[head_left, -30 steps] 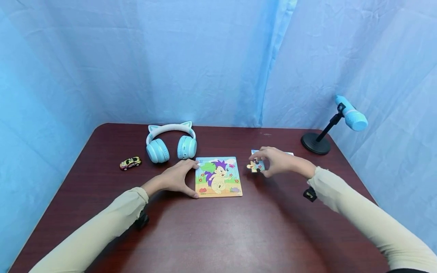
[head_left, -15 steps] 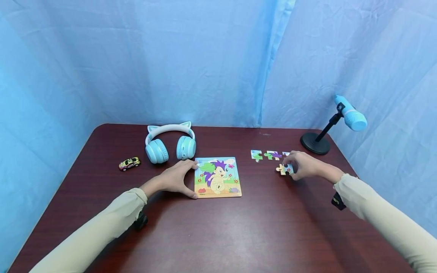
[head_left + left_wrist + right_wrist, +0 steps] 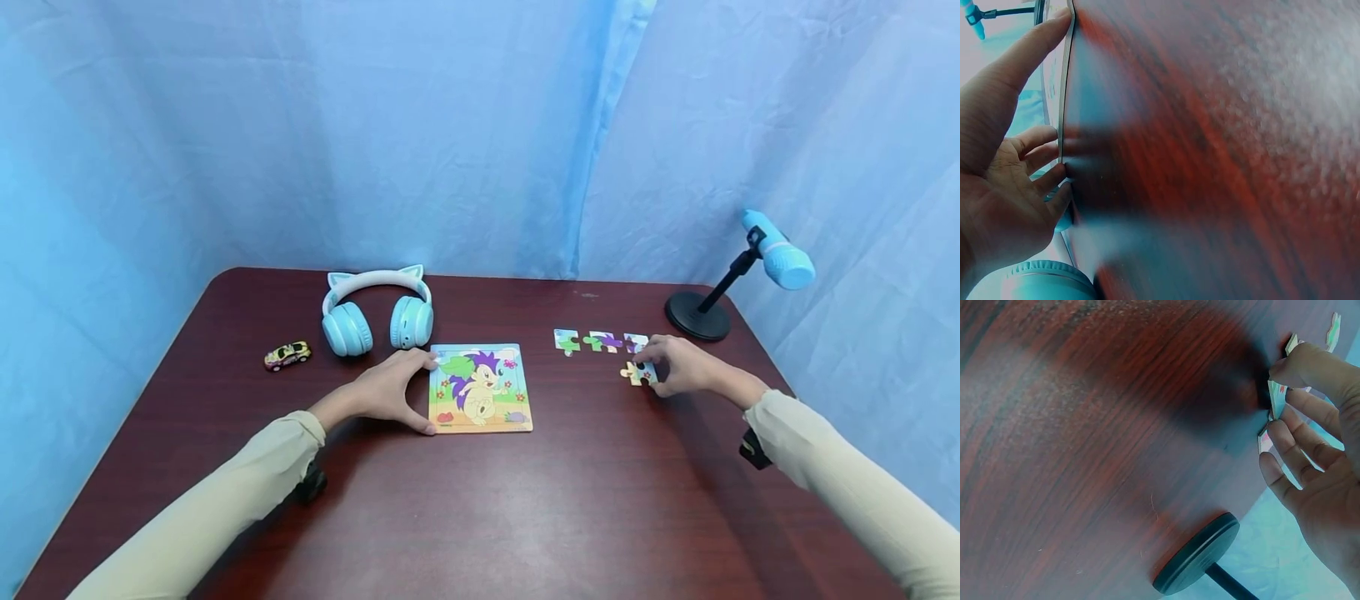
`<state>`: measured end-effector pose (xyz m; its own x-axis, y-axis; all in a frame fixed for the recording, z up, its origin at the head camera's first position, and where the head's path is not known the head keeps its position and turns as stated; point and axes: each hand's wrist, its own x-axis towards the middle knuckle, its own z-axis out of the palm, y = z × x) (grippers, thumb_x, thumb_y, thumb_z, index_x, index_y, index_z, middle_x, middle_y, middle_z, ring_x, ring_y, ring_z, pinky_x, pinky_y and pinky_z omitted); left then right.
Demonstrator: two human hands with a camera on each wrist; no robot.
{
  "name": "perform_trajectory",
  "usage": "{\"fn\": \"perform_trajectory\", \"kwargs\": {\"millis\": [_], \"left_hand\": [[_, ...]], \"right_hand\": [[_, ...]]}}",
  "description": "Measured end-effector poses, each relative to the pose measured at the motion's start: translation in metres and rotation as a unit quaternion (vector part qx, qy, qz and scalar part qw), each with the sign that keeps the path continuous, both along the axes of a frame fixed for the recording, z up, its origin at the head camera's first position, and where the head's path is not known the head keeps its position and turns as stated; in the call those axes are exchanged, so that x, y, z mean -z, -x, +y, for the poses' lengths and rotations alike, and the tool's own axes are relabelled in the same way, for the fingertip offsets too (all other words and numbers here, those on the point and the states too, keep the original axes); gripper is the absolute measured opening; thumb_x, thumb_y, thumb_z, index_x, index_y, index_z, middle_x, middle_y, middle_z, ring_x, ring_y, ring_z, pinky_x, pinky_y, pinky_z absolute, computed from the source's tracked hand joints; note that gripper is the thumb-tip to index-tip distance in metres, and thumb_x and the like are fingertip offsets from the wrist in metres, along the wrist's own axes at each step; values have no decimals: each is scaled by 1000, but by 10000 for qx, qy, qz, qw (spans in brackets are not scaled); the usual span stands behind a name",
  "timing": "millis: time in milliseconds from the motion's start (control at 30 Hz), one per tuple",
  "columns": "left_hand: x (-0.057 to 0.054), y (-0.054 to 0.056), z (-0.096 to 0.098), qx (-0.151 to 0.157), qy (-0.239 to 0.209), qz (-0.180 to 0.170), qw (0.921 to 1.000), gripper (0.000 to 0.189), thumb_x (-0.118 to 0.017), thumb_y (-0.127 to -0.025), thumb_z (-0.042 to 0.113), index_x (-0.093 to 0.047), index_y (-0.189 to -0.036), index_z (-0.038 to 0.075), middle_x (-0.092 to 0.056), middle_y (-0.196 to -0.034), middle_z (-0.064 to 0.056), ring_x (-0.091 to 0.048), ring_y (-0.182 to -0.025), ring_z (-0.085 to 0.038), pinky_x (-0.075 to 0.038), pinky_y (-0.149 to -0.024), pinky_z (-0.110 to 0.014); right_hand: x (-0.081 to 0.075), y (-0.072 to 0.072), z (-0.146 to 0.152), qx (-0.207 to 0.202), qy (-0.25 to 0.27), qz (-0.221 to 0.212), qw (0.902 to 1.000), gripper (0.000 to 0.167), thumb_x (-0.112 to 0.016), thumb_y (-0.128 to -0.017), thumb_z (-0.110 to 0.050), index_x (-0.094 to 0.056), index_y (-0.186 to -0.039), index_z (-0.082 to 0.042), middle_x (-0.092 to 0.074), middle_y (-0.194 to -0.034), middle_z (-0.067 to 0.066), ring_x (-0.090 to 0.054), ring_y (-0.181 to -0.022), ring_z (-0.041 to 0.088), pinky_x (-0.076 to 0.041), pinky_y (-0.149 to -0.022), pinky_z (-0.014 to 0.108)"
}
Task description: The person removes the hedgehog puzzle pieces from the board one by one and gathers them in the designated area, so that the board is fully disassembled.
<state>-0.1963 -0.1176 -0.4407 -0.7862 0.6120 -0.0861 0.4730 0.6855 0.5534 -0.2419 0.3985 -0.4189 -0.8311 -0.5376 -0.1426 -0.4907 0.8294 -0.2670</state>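
Note:
My left hand (image 3: pixel 386 387) rests at the left edge of a square jigsaw board (image 3: pixel 480 389) with a hedgehog picture. In the left wrist view its thumb touches the board's edge (image 3: pixel 1065 81), and the relaxed fingers lie along that edge. My right hand (image 3: pixel 686 368) pinches a puzzle piece (image 3: pixel 636 374) between thumb and fingers; the right wrist view shows the piece (image 3: pixel 1277 398) tilted in the pinch. Just beyond it lies a row of loose pieces: a green one (image 3: pixel 567 341), a green and purple one (image 3: pixel 604 342) and another (image 3: pixel 636 342) partly behind my fingers.
Cat-ear headphones (image 3: pixel 377 311) stand behind the board on the left, near a small toy car (image 3: pixel 287 356). A blue microphone (image 3: pixel 780 254) on a black round stand (image 3: pixel 697 316) is at the back right. Blue curtains (image 3: pixel 450 142) surround the dark table (image 3: pixel 480 517).
My right hand has carried its piece rightward from beside the board to in front of the row's right end, uncovering the loose pieces. The left hand and board have stayed put.

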Motion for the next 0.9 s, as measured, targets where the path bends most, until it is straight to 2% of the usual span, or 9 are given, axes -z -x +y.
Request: {"fn": "perform_trajectory", "kwargs": {"millis": [400,567,700,833,900], "left_hand": [[1,2,1,-48,42,-80,9999,97,-90,-72,51,-48,-147,7,-40,-161,-8,-36,-147,-28,-39,-117,-50],[1,2,0,-34,33,-66,10000,97,-90,-72,51,-48,-146,6,-40,-160,-10,-37,-146,-29,-39,-116,-51],[0,1,0,-34,15,-66,10000,97,-90,-72,52,-48,-146,5,-41,-160,-10,-37,-146,-30,-39,-116,-52],[0,1,0,-35,10,-71,10000,97,-90,-71,52,-48,-146,5,-40,-160,-10,-37,-146,-30,-39,-116,-51],[0,2,0,-25,21,-68,10000,97,-90,-72,52,-48,-146,5,-40,-160,-10,-37,-146,-30,-39,-116,-51]], "right_hand": [[-3,-5,-2,-1,81,170,9998,44,-83,-75,-4,-74,-118,-3,-64,-106,10,-55,-88,20,-52,-73,34],[-6,-5,-8,-144,233,374,9989,43,-82,-76,-2,-75,-119,-4,-65,-106,11,-55,-87,20,-51,-71,33],[-8,-6,-27,-140,414,292,9986,41,-79,-80,-3,-74,-121,-5,-64,-112,13,-57,-90,26,-51,-72,34],[-10,-6,-58,-292,598,196,9976,41,-78,-83,-7,-72,-124,-5,-64,-123,18,-61,-107,36,-55,-80,46],[-10,-6,-75,-468,706,180,9962,41,-79,-84,-8,-72,-125,-6,-65,-123,16,-61,-110,36,-56,-84,49]]}}
